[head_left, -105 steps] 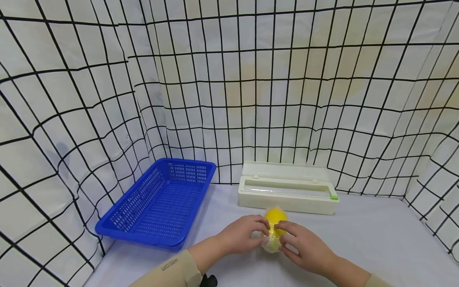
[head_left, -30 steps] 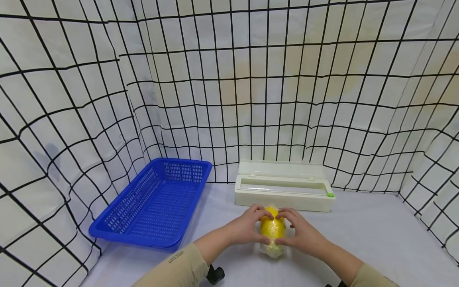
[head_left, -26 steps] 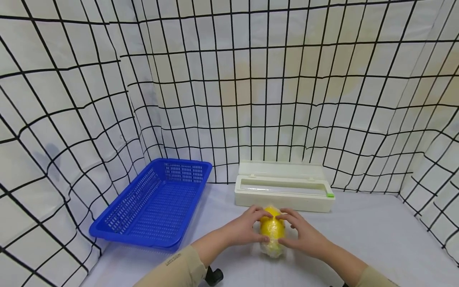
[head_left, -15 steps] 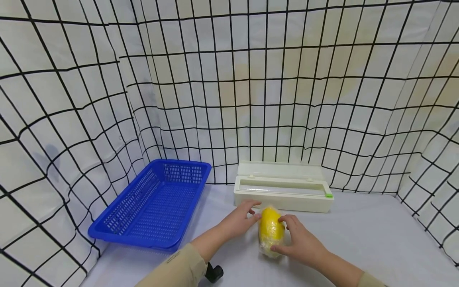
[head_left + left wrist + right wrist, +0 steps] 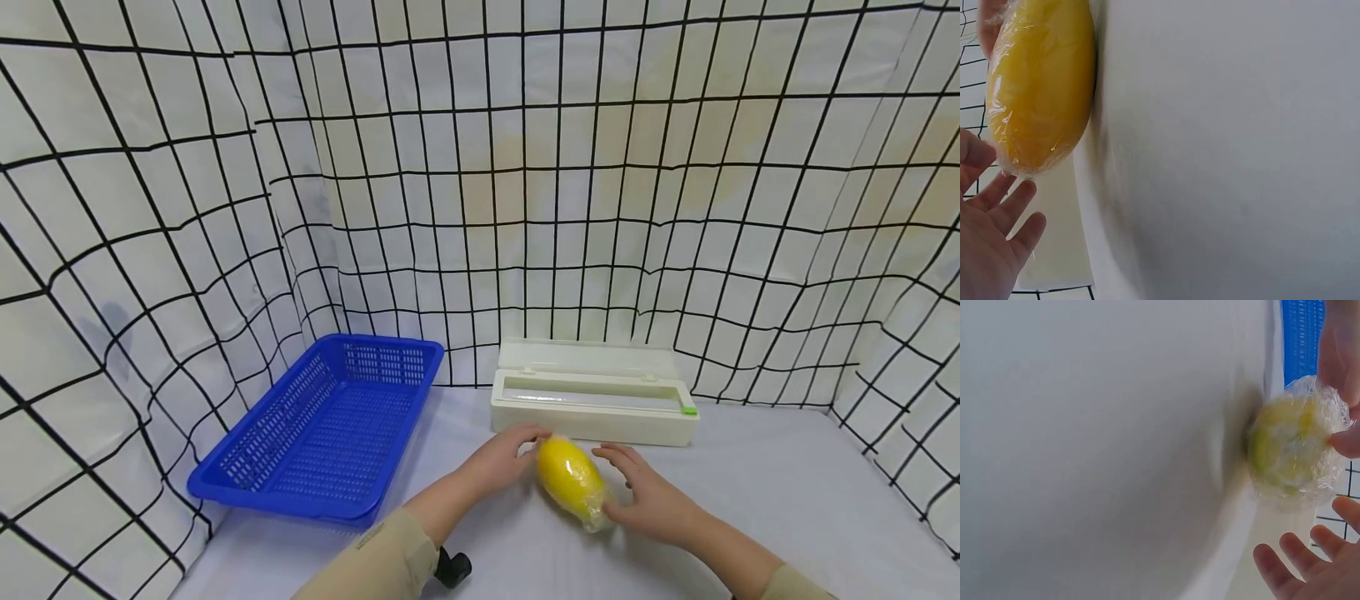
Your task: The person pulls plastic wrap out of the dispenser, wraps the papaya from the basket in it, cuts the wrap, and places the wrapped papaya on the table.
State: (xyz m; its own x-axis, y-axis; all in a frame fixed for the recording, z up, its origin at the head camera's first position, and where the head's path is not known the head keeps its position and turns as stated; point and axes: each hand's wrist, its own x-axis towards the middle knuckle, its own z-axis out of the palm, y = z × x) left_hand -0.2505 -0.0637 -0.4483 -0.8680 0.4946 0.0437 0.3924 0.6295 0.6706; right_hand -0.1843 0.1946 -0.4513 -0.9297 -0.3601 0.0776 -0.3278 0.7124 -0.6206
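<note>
A plump yellow oval fruit (image 5: pixel 567 477), wrapped in clear cling film, lies slantwise on the white table. My left hand (image 5: pixel 504 460) is at its far left end, fingertips right at the film and fingers loosely extended, as the left wrist view shows. The film is bunched and whitish at the near right end, clear in the right wrist view on the fruit (image 5: pixel 1288 447). There the thumb of my right hand (image 5: pixel 656 500) touches the film, while its other fingers spread apart beside the fruit.
Behind the fruit stands a white cling film dispenser (image 5: pixel 592 427), lid raised, a roll inside, a green piece at its right end. To the left sits a blue perforated basket (image 5: pixel 300 504). White walls with a black grid (image 5: pixel 555 208) enclose the table. A black object (image 5: pixel 452 568) shows beneath the left sleeve.
Both hands held the wrapped fruit from its sides earlier. Since then the left hand drew off and came back to the far end, and the fruit turned, far end leftward, near end rightward.
</note>
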